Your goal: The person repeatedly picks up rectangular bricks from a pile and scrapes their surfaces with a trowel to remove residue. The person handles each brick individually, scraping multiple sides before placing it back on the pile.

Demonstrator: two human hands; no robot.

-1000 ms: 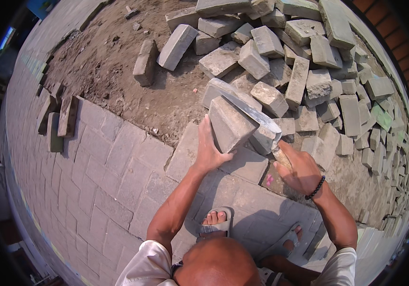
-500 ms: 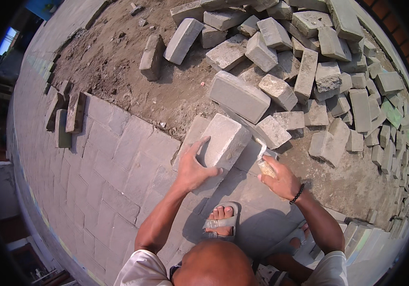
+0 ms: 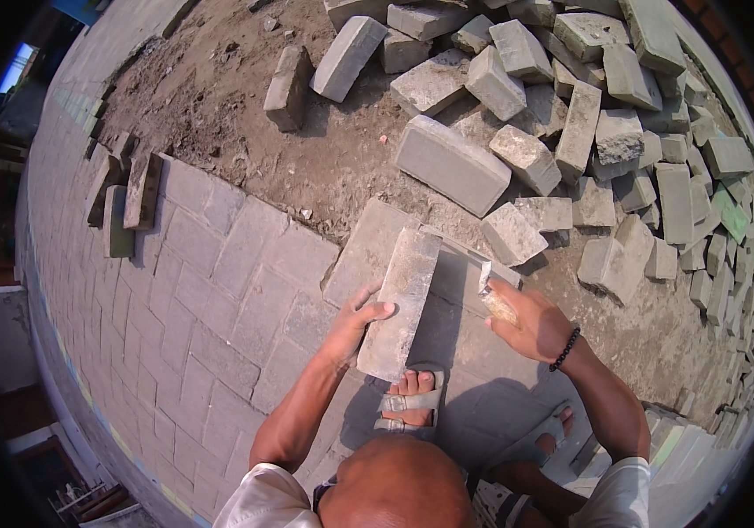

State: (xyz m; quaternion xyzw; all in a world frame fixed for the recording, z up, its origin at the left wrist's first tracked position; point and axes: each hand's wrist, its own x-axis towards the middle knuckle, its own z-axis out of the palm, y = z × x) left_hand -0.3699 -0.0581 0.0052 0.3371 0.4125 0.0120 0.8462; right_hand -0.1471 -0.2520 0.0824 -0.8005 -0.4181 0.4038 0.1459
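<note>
My left hand (image 3: 355, 326) grips a grey concrete paving block (image 3: 402, 299) by its left side, thumb over the near part. The block is tipped up on its edge above the laid paving, its narrow rough side showing. To the right, my right hand (image 3: 531, 321) is closed round the worn, pale handle of a trowel (image 3: 498, 305). The trowel's metal neck points away from me, and its blade is hard to make out against the grey paving. A flat-lying paver (image 3: 368, 251) sits just beyond my left hand.
A heap of loose paving blocks (image 3: 584, 128) fills the far right, with one large block (image 3: 452, 165) lying close by. Bare soil (image 3: 245, 132) borders the laid paving (image 3: 192, 304). Several blocks (image 3: 141, 192) stand at the left. My sandalled foot (image 3: 410, 400) is just below the held block.
My left hand has tipped the block from showing its broad face up onto its edge, drawing it slightly nearer. My right hand, with the trowel, has shifted a little to the right.
</note>
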